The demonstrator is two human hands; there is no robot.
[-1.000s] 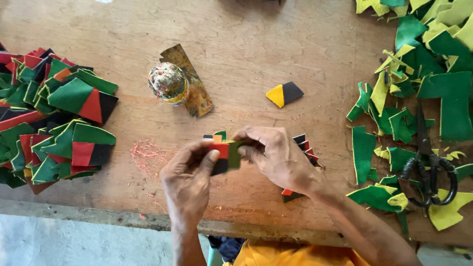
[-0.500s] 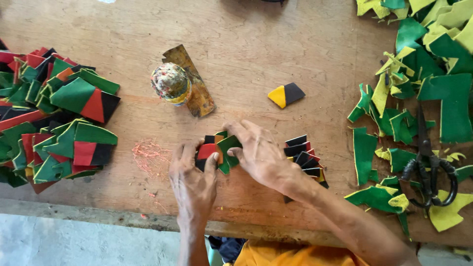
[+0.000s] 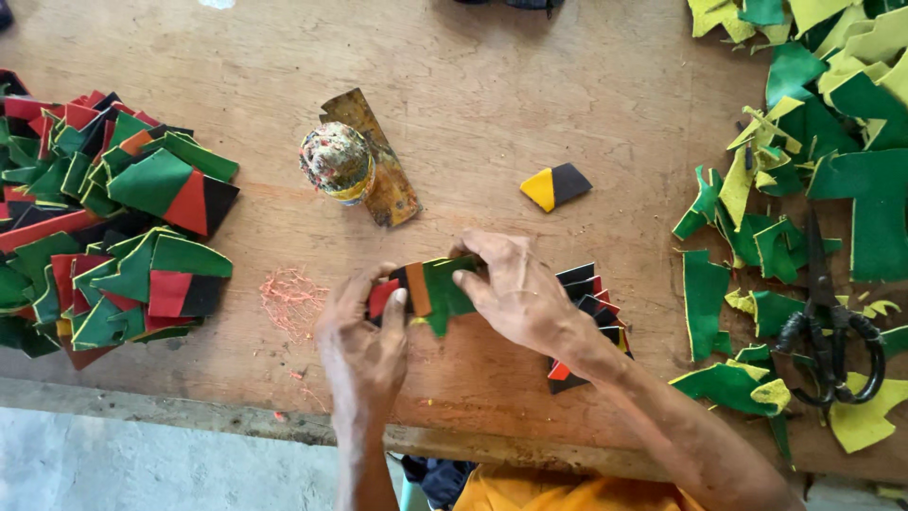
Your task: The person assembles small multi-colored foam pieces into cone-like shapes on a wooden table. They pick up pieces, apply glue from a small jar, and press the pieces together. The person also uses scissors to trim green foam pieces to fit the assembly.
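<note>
Both hands meet near the front middle of a wooden table (image 3: 530, 85). My left hand (image 3: 364, 341) and my right hand (image 3: 515, 293) together grip a small patchwork piece (image 3: 430, 291) of red, orange, black and green cut material, pressed low over the tabletop. Just right of my right wrist lies a small stack of black and red cut pieces (image 3: 591, 303), partly hidden by my forearm.
A big heap of green, red and black joined pieces (image 3: 113, 237) fills the left. A smeared glue pot (image 3: 336, 161) stands on a stained strip. A yellow-and-black piece (image 3: 555, 185) lies alone. Green and yellow offcuts (image 3: 813, 142) and black scissors (image 3: 832, 322) sit right.
Both hands have lowered the piece onto the table and shifted slightly; the fingers now press and flatten it rather than holding it raised.
</note>
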